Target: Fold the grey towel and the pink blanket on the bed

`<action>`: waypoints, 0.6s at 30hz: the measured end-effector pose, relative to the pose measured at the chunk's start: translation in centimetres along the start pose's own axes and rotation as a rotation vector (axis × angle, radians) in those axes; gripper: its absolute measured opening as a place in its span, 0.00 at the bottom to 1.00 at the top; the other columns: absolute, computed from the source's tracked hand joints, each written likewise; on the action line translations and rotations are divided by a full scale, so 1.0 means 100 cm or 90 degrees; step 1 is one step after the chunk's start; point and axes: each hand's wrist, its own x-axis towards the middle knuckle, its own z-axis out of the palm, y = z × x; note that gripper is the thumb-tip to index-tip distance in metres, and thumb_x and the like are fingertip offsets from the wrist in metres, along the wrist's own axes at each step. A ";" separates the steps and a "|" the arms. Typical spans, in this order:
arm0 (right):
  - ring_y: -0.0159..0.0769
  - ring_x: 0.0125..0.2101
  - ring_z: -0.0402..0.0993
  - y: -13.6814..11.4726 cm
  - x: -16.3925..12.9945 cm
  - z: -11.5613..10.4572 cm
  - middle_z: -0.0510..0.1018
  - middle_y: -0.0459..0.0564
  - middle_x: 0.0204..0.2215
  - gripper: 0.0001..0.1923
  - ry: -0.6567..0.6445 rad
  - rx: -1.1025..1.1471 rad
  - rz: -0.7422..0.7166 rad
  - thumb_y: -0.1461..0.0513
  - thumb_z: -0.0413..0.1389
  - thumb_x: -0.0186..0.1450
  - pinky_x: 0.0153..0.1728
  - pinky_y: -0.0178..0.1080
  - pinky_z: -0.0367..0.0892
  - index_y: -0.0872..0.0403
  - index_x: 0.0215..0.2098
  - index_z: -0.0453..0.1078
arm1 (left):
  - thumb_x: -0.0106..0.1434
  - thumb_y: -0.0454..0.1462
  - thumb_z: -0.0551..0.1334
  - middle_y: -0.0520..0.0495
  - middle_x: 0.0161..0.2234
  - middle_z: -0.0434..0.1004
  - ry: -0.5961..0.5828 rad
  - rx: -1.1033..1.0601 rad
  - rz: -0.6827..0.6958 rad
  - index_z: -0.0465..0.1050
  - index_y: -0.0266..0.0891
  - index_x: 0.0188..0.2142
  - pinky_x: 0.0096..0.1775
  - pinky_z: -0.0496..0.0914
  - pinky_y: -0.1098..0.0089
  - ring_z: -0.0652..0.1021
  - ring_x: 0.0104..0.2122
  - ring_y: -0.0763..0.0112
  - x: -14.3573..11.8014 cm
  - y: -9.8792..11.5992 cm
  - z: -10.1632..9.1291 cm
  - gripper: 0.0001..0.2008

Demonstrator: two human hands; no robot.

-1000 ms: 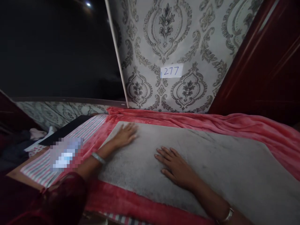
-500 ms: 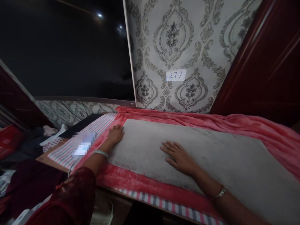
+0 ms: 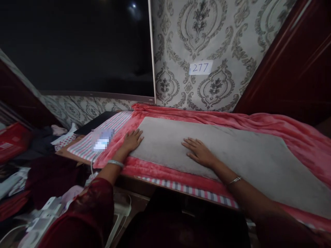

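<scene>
My left hand point(image 3: 132, 140) and right hand point(image 3: 199, 153) lie flat and open on the grey cloth point(image 3: 232, 155), gripping nothing; its right end is cut off.

Single head view, close above the grey cloth point(image 3: 207, 151), facing forward and down.

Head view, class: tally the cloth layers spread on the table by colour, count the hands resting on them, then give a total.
Grey cloth: 1
Pink-red blanket: 1
Striped cloth: 1
Hands: 2, left hand at the grey cloth's left edge, right hand flat on it
Total: 5
</scene>
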 end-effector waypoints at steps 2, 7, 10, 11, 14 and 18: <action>0.48 0.69 0.47 0.000 -0.001 0.001 0.53 0.52 0.70 0.30 0.007 -0.005 0.006 0.50 0.44 0.72 0.66 0.59 0.46 0.48 0.70 0.55 | 0.73 0.45 0.45 0.39 0.70 0.53 0.022 -0.001 -0.021 0.59 0.41 0.67 0.63 0.51 0.41 0.55 0.68 0.49 -0.012 0.005 -0.003 0.27; 0.47 0.69 0.47 -0.001 -0.004 0.003 0.54 0.53 0.70 0.30 0.006 -0.012 0.007 0.49 0.43 0.73 0.66 0.57 0.46 0.49 0.70 0.55 | 0.71 0.48 0.50 0.40 0.71 0.49 0.050 -0.054 0.065 0.58 0.43 0.68 0.65 0.48 0.41 0.50 0.70 0.48 -0.059 0.031 0.000 0.28; 0.47 0.69 0.48 0.002 -0.005 0.003 0.55 0.53 0.70 0.30 0.000 -0.013 0.004 0.49 0.43 0.72 0.65 0.58 0.49 0.48 0.70 0.54 | 0.70 0.50 0.51 0.39 0.71 0.49 0.033 -0.089 0.076 0.57 0.43 0.68 0.65 0.49 0.42 0.51 0.70 0.46 -0.082 0.045 0.010 0.30; 0.48 0.68 0.50 0.003 -0.003 0.002 0.55 0.53 0.70 0.30 -0.003 -0.012 0.004 0.48 0.44 0.72 0.64 0.59 0.50 0.48 0.70 0.55 | 0.70 0.50 0.52 0.39 0.71 0.50 0.034 -0.093 0.065 0.58 0.42 0.68 0.65 0.50 0.42 0.52 0.69 0.46 -0.087 0.047 0.014 0.30; 0.50 0.64 0.59 0.000 0.014 -0.002 0.64 0.56 0.65 0.27 -0.007 -0.010 0.014 0.51 0.45 0.72 0.63 0.61 0.51 0.48 0.66 0.62 | 0.70 0.48 0.53 0.36 0.69 0.56 0.065 -0.102 0.029 0.62 0.39 0.66 0.65 0.54 0.45 0.57 0.68 0.47 -0.091 0.049 0.019 0.29; 0.45 0.65 0.58 -0.033 0.065 -0.006 0.67 0.56 0.64 0.26 -0.027 0.003 -0.027 0.62 0.41 0.72 0.65 0.59 0.49 0.50 0.65 0.64 | 0.69 0.47 0.52 0.33 0.66 0.61 0.125 -0.101 0.005 0.64 0.34 0.64 0.63 0.59 0.48 0.61 0.66 0.48 -0.085 0.050 0.020 0.29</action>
